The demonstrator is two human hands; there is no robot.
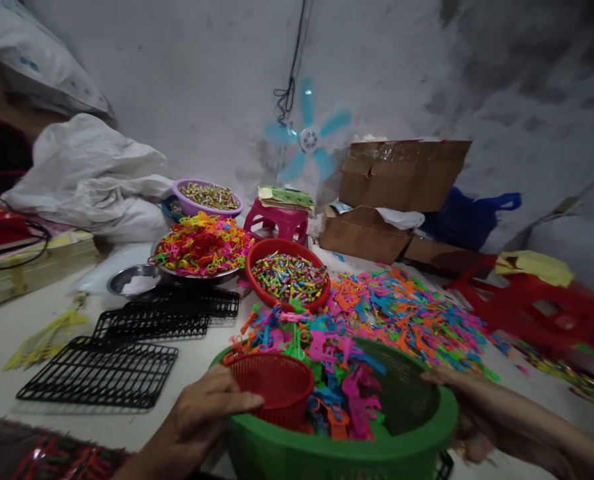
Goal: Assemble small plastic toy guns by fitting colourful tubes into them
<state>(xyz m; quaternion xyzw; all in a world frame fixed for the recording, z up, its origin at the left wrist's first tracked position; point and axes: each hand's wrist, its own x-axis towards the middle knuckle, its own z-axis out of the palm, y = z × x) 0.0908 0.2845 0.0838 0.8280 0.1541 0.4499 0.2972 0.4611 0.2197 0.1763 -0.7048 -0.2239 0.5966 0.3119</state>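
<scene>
A large green plastic basket (347, 452) is close in front of me, with colourful plastic pieces (361, 400) heaped in its left and middle part. Inside it on the left sits a small red basket (277, 383). My left hand (204, 410) is closed on the left rim of the green basket, its thumb over the edge and close to the red basket. On the opposite side my right hand (457, 403) grips the right rim, fingers partly hidden outside the wall. Beyond the basket, a large pile of similar bright plastic pieces (407, 313) is spread over the white table.
Black wire racks (101, 373) lie at left beside yellow plastic pieces (49, 337). Behind are a metal bowl (134, 280), a red basin (257, 280) of small colourful parts, and a purple basin (177, 190). Cardboard boxes (401, 177), a fan (309, 140) and red stools (541, 307) stand farther off.
</scene>
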